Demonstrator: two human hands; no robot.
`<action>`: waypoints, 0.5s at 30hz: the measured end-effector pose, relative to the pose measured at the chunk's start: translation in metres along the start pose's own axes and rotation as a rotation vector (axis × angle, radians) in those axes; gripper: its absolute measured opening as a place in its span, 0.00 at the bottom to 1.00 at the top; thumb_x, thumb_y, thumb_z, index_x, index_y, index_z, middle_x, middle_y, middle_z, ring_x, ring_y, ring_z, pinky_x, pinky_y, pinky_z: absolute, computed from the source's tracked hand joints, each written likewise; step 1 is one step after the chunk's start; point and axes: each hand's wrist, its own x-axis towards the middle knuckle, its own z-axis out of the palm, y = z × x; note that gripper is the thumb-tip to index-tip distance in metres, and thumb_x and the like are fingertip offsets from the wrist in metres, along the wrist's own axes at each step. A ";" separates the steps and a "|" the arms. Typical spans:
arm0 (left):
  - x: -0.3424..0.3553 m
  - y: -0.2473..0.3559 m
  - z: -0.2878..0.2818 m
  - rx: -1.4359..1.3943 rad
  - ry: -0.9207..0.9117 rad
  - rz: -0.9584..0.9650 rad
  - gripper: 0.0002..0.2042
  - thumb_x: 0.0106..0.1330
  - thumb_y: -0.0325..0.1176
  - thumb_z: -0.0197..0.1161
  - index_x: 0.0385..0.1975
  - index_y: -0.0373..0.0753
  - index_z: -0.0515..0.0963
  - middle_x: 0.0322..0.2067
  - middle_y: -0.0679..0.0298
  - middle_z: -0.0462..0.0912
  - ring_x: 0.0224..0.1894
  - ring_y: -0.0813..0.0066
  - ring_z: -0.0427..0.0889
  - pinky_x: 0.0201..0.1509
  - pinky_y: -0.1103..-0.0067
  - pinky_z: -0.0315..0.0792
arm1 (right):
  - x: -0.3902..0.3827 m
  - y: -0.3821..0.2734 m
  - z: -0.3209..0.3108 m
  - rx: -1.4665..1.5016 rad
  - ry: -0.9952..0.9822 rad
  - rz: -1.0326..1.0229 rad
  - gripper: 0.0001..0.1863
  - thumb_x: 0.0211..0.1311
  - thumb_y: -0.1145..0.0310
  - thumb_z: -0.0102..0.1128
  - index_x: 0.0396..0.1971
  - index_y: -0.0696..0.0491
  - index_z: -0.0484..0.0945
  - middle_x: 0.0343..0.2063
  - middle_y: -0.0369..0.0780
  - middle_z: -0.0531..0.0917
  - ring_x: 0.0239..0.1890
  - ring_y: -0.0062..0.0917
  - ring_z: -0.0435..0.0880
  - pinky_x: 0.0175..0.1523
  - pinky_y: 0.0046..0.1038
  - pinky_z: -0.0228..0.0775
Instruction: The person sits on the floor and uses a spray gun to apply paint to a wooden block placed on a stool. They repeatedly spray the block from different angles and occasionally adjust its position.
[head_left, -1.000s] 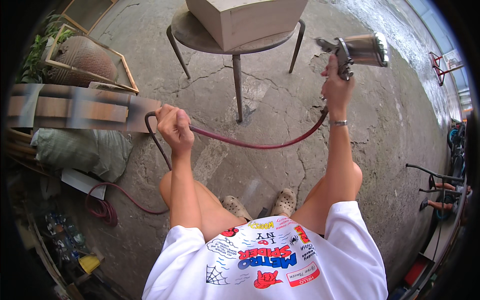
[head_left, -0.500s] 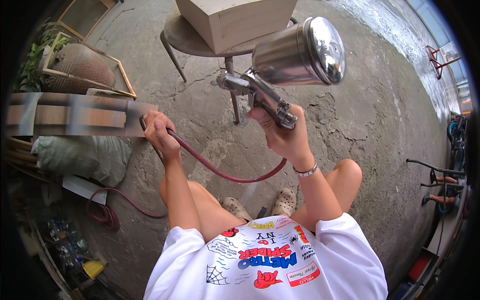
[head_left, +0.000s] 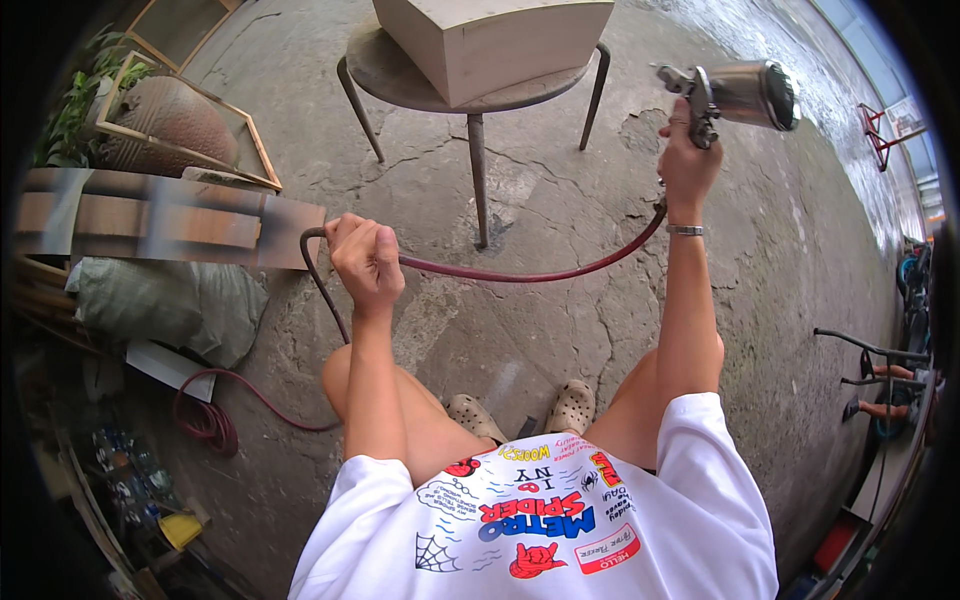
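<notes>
My right hand [head_left: 692,172] is closed around the handle of a metal spray gun [head_left: 705,105], held out to the right with its silver cup pointing rightward. A dark red air hose [head_left: 530,277] runs from the bottom of the gun, sagging across to my left hand [head_left: 366,258], which is wrapped round it. Past the left hand the hose bends down beside my left knee. In front, a pale box-shaped piece [head_left: 515,50] rests on a round stool [head_left: 415,80]; its top is cut off by the picture's upper edge.
To the left are a board [head_left: 160,215], a stuffed sack [head_left: 175,305], a wooden frame [head_left: 255,150] leaning by a brown pot [head_left: 170,125], and coiled hose [head_left: 212,430]. A red metal stand [head_left: 878,135] is at far right. The concrete floor [head_left: 780,270] is cracked.
My right hand has carried the spray gun away to the right, and the cup is farther off. My left hand has shifted slightly right and up, so the hose between them is stretched longer.
</notes>
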 end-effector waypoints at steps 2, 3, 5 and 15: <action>0.000 -0.001 0.000 0.008 0.008 -0.007 0.23 0.73 0.36 0.52 0.11 0.39 0.64 0.13 0.64 0.65 0.24 0.66 0.67 0.41 0.70 0.60 | 0.000 -0.012 -0.004 0.022 0.040 -0.037 0.24 0.72 0.54 0.64 0.22 0.59 0.85 0.12 0.33 0.80 0.08 0.17 0.72 0.13 0.25 0.60; 0.000 -0.003 0.000 0.008 0.027 -0.015 0.23 0.74 0.37 0.52 0.11 0.39 0.64 0.12 0.64 0.65 0.24 0.66 0.67 0.41 0.70 0.60 | -0.003 -0.018 -0.006 0.057 0.016 -0.018 0.23 0.72 0.54 0.64 0.24 0.59 0.85 0.13 0.33 0.80 0.08 0.17 0.72 0.14 0.25 0.60; 0.000 -0.008 -0.001 0.010 0.066 -0.029 0.24 0.74 0.37 0.51 0.11 0.39 0.64 0.12 0.65 0.64 0.24 0.67 0.67 0.41 0.70 0.60 | -0.014 -0.030 -0.007 0.128 -0.033 0.020 0.22 0.72 0.54 0.65 0.27 0.59 0.86 0.14 0.33 0.81 0.09 0.16 0.72 0.14 0.25 0.59; -0.001 -0.015 -0.013 -0.026 0.106 -0.095 0.26 0.76 0.39 0.42 0.10 0.39 0.61 0.11 0.64 0.61 0.23 0.66 0.63 0.38 0.70 0.57 | -0.107 -0.080 0.001 0.222 -0.426 0.026 0.17 0.70 0.59 0.68 0.31 0.59 0.85 0.19 0.32 0.82 0.21 0.11 0.75 0.25 0.19 0.64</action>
